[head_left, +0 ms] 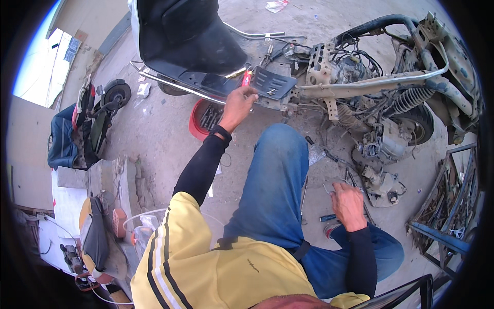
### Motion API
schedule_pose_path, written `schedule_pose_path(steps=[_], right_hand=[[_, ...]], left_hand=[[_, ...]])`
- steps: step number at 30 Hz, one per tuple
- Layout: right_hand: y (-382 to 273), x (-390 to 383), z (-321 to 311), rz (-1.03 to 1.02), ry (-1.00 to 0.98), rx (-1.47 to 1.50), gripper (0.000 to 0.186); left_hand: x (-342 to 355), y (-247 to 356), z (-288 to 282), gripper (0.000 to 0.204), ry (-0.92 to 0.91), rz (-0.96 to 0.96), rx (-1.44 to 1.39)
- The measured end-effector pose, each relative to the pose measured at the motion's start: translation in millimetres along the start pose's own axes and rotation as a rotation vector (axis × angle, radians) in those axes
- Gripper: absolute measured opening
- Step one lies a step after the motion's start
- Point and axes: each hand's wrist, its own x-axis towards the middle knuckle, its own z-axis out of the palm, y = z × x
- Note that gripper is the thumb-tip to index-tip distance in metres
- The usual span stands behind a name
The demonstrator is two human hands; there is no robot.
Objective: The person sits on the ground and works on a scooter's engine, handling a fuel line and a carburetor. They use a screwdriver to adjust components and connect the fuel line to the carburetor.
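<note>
My left hand [239,106] reaches to the near edge of the stripped scooter's floorboard [206,86], its fingers bent together. Just beyond the fingertips is a small red tube-like thing [247,78]; whether the fingers hold it is hidden. Beside it lies a black slotted plate [275,84] with small metal pieces [271,92] on top. Farther back a screwdriver [267,54] lies on the floorboard. My right hand [349,205] hovers by my bent right leg, fingers curled. A thin pale piece [326,189] shows at its fingertips, too small to name.
A red bowl [194,123] of dark metal tools stands below the floorboard. At right are the bare engine [387,139], a loose engine part [382,186] on the ground and a metal rack [437,234] of scrap. Another scooter [90,118] is parked at left, beyond concrete blocks [110,177].
</note>
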Motion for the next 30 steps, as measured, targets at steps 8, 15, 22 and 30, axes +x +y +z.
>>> schedule_pose_path(steps=[8,15,22,30], right_hand=[[5.3,-0.7,4.8,0.035,-0.018,0.003,0.022],[7.5,0.6,3.5,0.035,0.004,-0.008,0.021],[8.3,-1.1,3.3,0.019,0.039,-0.056,0.019],[8.1,-0.4,4.2,0.023,0.025,-0.036,0.021]], left_hand=[[33.7,-10.2,29.2,0.022,-0.006,-0.016,0.173],[47.7,-23.2,41.6,0.021,-0.056,-0.019,0.240],[53.7,-33.1,49.3,0.025,-0.008,0.067,0.327],[36.6,16.7,36.7,0.053,-0.112,-0.131,0.509]])
